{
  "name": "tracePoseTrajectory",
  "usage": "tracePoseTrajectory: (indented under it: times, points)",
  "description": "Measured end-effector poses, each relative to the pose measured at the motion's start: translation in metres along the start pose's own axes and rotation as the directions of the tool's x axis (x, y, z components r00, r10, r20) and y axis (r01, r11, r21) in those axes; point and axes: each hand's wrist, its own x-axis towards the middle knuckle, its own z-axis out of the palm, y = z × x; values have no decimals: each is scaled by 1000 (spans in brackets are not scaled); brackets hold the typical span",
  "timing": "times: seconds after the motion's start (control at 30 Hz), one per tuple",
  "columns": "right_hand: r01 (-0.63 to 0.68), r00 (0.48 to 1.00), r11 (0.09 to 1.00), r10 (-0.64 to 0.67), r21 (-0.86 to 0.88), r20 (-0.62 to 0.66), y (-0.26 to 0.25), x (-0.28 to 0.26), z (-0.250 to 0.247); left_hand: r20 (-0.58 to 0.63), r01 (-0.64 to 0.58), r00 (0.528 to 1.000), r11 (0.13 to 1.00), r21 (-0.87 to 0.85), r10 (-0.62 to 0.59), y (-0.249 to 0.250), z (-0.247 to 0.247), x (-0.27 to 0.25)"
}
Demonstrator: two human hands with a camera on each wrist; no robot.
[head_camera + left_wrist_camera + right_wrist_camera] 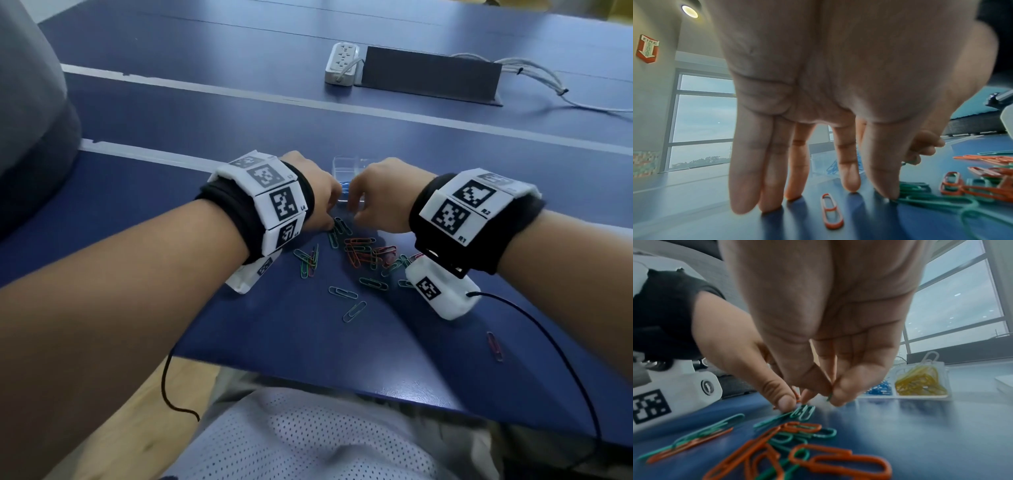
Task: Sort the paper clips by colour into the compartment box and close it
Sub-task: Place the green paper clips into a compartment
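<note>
While both hands work at the far edge of the scattered paper clips (359,253) on the blue surface (281,329), the left hand (818,81) has straight, slightly spread fingers (748,170) touching down beside an orange clip (831,211). The right hand (824,321) pinches a green clip (829,396) between curled fingers (849,386). Just beyond them stands the clear compartment box (920,379), open, holding blue and yellow clips in adjoining compartments.
</note>
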Motion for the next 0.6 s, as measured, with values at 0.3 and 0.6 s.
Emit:
tracePoseTrajectory:
  times: [0.3, 0.6]
  points:
    - [-19, 1000, 999, 19, 47, 2, -18, 3, 5, 70, -28, 997, 999, -18, 29, 0, -6, -15]
    - [35, 999, 999, -35, 6, -15, -33, 9, 10, 67, -76, 993, 967, -241, 95, -13, -1, -35]
